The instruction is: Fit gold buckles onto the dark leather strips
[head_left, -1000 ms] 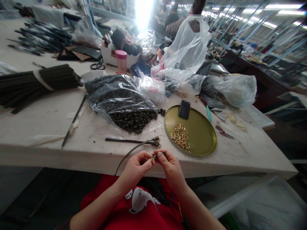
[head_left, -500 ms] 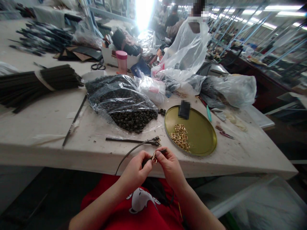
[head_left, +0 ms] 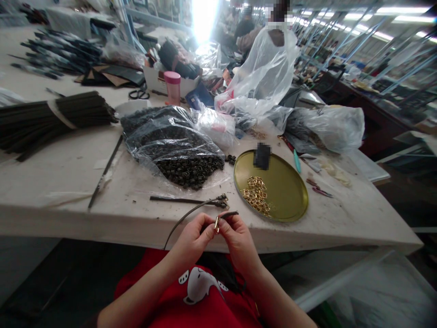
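A: Starting from the far left of the bench (head_left: pixel 68 182)?
B: Dark strips (head_left: pixel 63 52) in a loose pile, toward the back. In front of them, a bundle (head_left: pixel 58 118) of dark straps, wrapped by a pale band.
A: And next?
B: A lone strip (head_left: pixel 105 173), slanting toward the front edge. Farther back, scissors (head_left: pixel 139 93), lying flat.
A: Then?
B: A clear bag (head_left: pixel 170 136) of small dark loops, open toward the front, with loops spilling at its mouth. Behind it, a pink-lidded jar (head_left: pixel 173 86), upright beside a box.
A: Just in front of the bag?
B: Two straps (head_left: pixel 191 212), one straight, one curving down past the front edge, with their fitted ends close together.
A: Now the hands?
B: Close together at the front edge. Left hand (head_left: pixel 193 237) pinching the gold buckle (head_left: pixel 216 225) between thumb and fingers. Right hand (head_left: pixel 239 239) closed on the held strap (head_left: pixel 228 213), thumb at the buckle, dark end poking out above the fingers.
A: Right of them?
B: An oval gold tray (head_left: pixel 290 196), with gold buckles (head_left: pixel 256 196) heaped at its left side and a black item (head_left: pixel 261 156) at the back rim.
A: Past that?
B: A teal tool (head_left: pixel 297 161), then nippers (head_left: pixel 321 189).
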The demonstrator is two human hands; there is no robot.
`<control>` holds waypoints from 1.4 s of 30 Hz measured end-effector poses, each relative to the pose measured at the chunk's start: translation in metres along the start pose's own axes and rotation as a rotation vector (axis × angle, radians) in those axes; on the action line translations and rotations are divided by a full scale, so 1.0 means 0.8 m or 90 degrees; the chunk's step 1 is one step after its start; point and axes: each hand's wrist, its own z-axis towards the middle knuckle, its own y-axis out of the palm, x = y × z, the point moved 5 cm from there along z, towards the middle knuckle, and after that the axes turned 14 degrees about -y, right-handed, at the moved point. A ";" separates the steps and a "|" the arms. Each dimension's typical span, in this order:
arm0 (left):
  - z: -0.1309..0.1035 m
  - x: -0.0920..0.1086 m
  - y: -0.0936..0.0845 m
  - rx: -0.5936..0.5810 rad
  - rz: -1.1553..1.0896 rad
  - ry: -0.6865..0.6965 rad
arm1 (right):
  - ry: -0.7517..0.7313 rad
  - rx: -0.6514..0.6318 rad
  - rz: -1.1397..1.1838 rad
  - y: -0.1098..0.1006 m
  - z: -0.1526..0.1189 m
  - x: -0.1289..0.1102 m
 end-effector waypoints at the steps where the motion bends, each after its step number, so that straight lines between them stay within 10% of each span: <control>1: 0.001 -0.001 0.000 0.000 -0.017 -0.006 | -0.009 0.000 -0.015 0.000 0.000 -0.001; 12: 0.006 -0.008 -0.002 -0.014 -0.082 -0.029 | -0.096 -0.056 -0.184 0.002 0.003 -0.016; 20: 0.003 -0.001 -0.009 0.022 -0.083 -0.056 | -0.399 -0.166 -0.463 0.008 -0.004 -0.045; 42: 0.001 -0.008 -0.007 0.018 -0.057 -0.102 | -0.407 -0.495 -0.563 0.016 0.008 -0.055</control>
